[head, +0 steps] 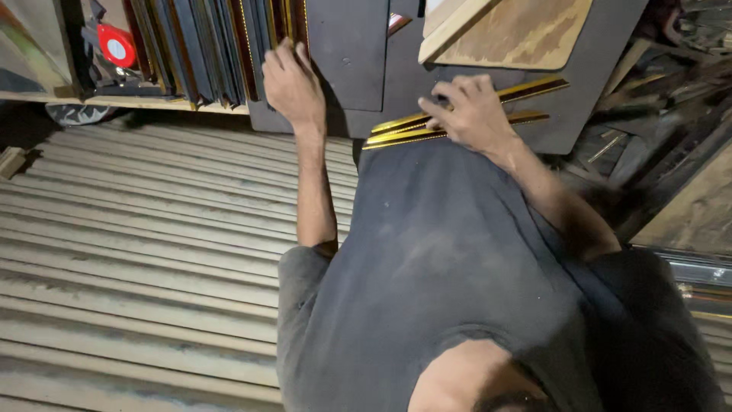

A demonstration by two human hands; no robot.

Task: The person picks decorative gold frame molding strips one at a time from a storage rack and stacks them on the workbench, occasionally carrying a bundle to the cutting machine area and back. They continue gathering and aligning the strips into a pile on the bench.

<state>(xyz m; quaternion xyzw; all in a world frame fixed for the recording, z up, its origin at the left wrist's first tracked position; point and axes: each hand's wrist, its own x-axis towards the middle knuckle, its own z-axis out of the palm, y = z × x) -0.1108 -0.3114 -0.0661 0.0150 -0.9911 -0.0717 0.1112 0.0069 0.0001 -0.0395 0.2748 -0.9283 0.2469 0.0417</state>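
Two gold-edged moulding strips (457,114) lie side by side on the dark board (579,84), just ahead of my shirt (450,259). My right hand (471,113) rests on top of them, fingers bent and spread loosely over the strips, pressing rather than wrapped around; I cannot tell whether the thumb hooks beneath. My left hand (292,82) reaches into a row of upright dark frames (206,46), fingers curled over the top edge of one. A red round object (116,47) sits at the far left of that shelf. Plywood sheet (518,30) lies beyond the strips. Corrugated metal sheeting (145,252) runs below on my left.
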